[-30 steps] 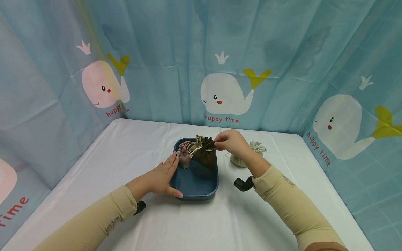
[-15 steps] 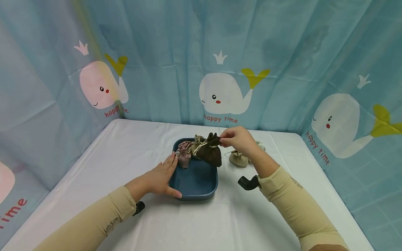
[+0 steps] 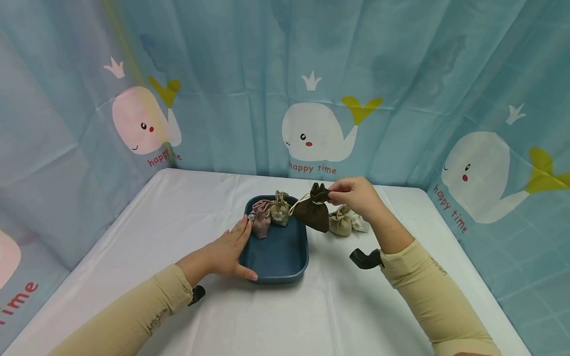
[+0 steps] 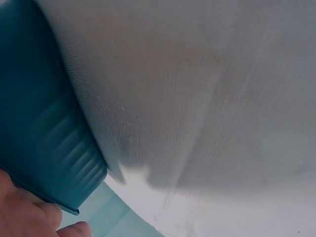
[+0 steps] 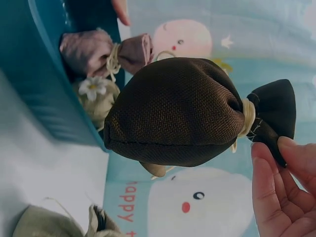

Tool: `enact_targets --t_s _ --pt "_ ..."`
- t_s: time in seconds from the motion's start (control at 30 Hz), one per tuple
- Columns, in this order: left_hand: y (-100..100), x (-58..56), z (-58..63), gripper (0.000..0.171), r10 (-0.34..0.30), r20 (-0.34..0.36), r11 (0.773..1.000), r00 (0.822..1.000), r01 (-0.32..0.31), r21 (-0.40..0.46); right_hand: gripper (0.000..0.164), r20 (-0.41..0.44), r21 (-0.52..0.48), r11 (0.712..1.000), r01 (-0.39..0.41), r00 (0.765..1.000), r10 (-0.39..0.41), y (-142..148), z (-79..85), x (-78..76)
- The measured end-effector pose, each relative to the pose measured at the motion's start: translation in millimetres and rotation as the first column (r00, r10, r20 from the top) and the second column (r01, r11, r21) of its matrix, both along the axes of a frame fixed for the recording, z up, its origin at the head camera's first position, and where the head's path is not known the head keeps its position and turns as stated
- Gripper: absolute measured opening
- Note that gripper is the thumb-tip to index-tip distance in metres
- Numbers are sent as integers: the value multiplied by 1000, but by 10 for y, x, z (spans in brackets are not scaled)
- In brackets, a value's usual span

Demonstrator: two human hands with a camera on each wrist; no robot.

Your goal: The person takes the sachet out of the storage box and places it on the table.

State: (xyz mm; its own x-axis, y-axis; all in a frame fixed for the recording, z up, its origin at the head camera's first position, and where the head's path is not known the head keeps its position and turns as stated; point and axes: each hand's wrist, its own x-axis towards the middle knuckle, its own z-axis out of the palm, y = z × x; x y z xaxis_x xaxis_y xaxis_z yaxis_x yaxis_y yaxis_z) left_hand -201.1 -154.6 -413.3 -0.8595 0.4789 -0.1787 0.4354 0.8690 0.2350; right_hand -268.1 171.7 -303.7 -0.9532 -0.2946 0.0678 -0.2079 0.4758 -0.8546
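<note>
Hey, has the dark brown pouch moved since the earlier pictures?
Yes, rightward in the head view: the dark brown pouch has gone from within the blue tray's outline to across its right rim.

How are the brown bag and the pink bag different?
The brown bag is dark, while the pink bag is paler. The right hand holds the brown bag up; the pink bag sits in the tray. Both are cloth, tied with pale cord.

Brown pouch [image 3: 313, 215] — lifted, shifted right
</note>
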Motion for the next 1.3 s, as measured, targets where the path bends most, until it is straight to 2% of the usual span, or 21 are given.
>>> enact_targets --t_s 0.33,0.77,1.03,1.3 --pt "-6 -9 -18 129 3 5 1000 1000 -3 -7 15 -20 54 998 38 999 -37 213 -75 -35" --pt "-5 -11 -6 129 -4 -1 1000 1000 4 5 20 9 73 993 92 996 -93 491 -169 -70" --pt "-4 1 15 128 -18 -4 1000 1000 18 18 20 39 50 994 94 995 -96 557 -292 -95" --pt "-8 6 25 126 -20 -2 999 1000 20 25 20 48 40 995 92 994 -94 571 -324 -78"
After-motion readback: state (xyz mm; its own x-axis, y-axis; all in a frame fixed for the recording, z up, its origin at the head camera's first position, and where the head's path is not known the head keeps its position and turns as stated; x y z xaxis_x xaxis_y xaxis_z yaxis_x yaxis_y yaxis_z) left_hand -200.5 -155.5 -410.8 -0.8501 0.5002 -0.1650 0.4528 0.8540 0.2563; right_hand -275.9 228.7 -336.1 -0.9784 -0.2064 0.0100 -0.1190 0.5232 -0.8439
